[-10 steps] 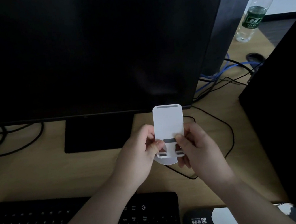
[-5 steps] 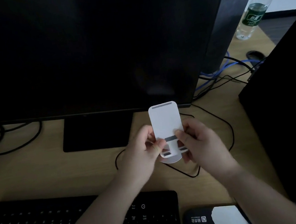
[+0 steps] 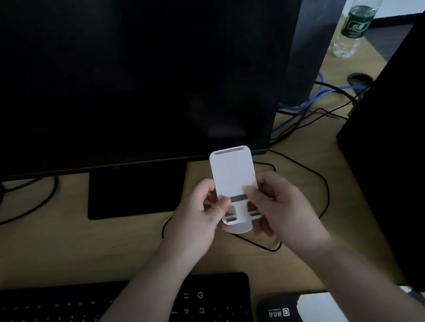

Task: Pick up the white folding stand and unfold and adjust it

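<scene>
Fingertips: left thumb pad (image 3: 225, 205) and right thumb tip (image 3: 250, 192) press on the stand's front from either side, at the grey strip; the remaining fingers curl behind it, so each hand pinches the stand.
Left hand (image 3: 199, 219): closed on the stand's lower left edge.
Right hand (image 3: 278, 206): closed on the lower right edge, fingers wrapped under the base.
White folding stand (image 3: 233, 174): held in the air just in front of the monitor's lower edge, its back plate raised toward the monitor (image 3: 110, 74), rounded base plate showing beneath the thumbs.
Done: pickup looks finished; the stand is off the desk (image 3: 53, 248) and appears at least partly opened.
Left: judging by the grip at the hinge, setting the angle remains; how far the plate is tilted cannot be told from this view.
Around the monitor: black cable (image 3: 317, 186) loops on the desk below its right corner; keyboard (image 3: 114, 321) lies nearer the person; plastic bottle (image 3: 360, 14) stands well to its right.
</scene>
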Motion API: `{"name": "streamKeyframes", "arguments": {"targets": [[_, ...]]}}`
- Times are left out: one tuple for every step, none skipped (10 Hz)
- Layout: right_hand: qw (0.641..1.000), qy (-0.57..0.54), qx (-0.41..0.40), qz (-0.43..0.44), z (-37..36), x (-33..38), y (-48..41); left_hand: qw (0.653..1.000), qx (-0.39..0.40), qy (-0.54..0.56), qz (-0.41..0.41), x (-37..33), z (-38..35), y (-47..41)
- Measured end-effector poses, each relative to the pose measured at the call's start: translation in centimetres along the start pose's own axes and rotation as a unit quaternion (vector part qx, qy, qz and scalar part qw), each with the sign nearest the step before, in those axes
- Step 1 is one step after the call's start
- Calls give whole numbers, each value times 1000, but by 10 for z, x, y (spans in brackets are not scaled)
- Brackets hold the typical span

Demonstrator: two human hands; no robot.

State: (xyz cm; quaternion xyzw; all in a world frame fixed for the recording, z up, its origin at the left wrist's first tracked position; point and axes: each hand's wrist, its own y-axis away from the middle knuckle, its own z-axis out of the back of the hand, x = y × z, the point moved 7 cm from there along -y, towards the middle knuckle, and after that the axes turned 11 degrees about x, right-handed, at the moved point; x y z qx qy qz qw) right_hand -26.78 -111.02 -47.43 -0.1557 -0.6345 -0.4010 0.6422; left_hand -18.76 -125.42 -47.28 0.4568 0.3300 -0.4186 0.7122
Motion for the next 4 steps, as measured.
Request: {"name": "streamKeyframes", "arguments": {"targets": [[1000,-15,-1,7,-4,-1,3,1000,-17,0,-4,0,2,-1],[1000,-31,-6,-1,-6,-2,4,999,-24,-42,-8,-6,6,1],[1000,4,-8,-19,-3,0,4,994,-63,-89,-12,-11,11,7],[999,26,-23,-22,7,5,12,985,-128,-118,-12,-15,23,19]]}}
